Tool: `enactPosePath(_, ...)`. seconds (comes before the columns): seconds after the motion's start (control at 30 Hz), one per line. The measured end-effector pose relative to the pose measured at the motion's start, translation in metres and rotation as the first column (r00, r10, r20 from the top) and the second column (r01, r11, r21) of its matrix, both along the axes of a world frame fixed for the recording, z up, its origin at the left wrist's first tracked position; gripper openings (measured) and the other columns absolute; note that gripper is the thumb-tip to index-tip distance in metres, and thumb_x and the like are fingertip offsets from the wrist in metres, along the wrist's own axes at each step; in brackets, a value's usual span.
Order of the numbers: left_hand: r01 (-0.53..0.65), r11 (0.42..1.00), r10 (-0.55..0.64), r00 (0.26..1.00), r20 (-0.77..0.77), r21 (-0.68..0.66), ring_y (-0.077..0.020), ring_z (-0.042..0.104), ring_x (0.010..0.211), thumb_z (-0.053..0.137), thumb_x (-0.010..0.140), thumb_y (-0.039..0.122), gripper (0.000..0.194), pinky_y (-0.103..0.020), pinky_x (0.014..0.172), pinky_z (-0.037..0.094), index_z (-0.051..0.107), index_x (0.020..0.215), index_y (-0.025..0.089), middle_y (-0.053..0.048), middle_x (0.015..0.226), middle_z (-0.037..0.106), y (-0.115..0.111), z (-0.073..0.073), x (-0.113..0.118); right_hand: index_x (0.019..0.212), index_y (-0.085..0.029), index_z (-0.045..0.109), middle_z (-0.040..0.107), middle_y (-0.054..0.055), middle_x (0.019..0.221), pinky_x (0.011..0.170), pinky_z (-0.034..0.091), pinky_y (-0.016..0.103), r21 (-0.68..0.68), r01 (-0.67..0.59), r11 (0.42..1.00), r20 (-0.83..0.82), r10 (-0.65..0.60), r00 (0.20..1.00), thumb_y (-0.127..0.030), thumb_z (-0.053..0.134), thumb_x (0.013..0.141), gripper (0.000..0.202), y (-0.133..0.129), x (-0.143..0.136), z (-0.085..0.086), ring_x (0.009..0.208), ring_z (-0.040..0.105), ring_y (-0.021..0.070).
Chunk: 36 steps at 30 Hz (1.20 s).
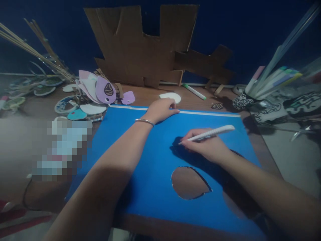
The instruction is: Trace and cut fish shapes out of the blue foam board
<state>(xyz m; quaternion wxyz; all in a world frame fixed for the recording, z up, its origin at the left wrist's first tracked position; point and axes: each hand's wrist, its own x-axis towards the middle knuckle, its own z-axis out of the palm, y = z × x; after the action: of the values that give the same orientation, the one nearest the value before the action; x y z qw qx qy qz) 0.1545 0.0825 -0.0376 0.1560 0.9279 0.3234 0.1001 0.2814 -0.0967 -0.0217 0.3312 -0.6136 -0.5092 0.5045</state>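
Note:
My left hand [163,108] rests at the far edge of a blue sheet [140,147], its thumb apart from the bent fingers. A white rounded cutout [173,97] lies just beyond it, partly hidden by those fingers. My right hand [208,144] grips a slim white pen [215,131] with a textured barrel. Its tip points down and left, close above or on the blue sheet; contact is unclear in the shadow. Nearer to me, a leaf-shaped opening [189,182] in the sheet shows the brown surface underneath. Another opening is partly covered by my right forearm.
Brown cardboard [147,43] leans against the dark blue wall. Purple and white fish-like cutouts [105,90] are piled at the left. A green-capped marker [195,91] lies behind the sheet. At the right, a patterned holder [242,102] stands near several markers. Scissors [301,132] lie farther right.

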Motion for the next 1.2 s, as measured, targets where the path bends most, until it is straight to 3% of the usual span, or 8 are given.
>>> enactPosePath(0.43,-0.009,1.0,0.009,1.0,-0.024,-0.02,-0.0184,0.055,0.081,0.053,0.08,0.045,0.027,-0.028,0.063,0.036,0.06,0.085,0.019,-0.004,0.091,0.063,-0.0045,0.0057,0.0009,0.064,-0.022,0.063,0.06,0.002,0.056,0.04,0.033,0.025,0.019,-0.023,1.0,0.038,0.022,0.999,-0.027,0.06,0.072,0.01,0.0028,-0.0004,0.0022,0.048,0.048,0.0131)
enactPosePath(0.73,-0.009,1.0,0.009,1.0,-0.01,-0.009,-0.0176,0.054,0.078,0.054,0.08,0.046,0.027,-0.028,0.061,0.035,0.059,0.084,0.019,-0.003,0.089,0.062,-0.0029,0.0026,-0.0002,0.062,-0.018,0.061,0.054,0.0,0.051,0.039,0.028,0.023,0.014,0.009,1.0,0.043,-0.01,0.999,-0.029,0.061,0.072,0.014,0.0022,-0.0016,0.0053,0.045,0.039,0.0098)
enactPosePath(1.2,-0.017,0.999,0.016,1.0,-0.017,-0.041,-0.0183,0.054,0.082,0.053,0.079,0.046,0.028,-0.029,0.065,0.036,0.06,0.086,0.019,-0.004,0.093,0.062,-0.004,0.0047,0.0001,0.058,-0.022,0.06,0.06,0.002,0.057,0.043,0.033,0.026,0.022,0.069,0.997,0.095,-0.071,0.993,-0.024,0.061,0.068,0.01,0.0034,-0.0007,0.0056,0.052,0.049,0.0145)
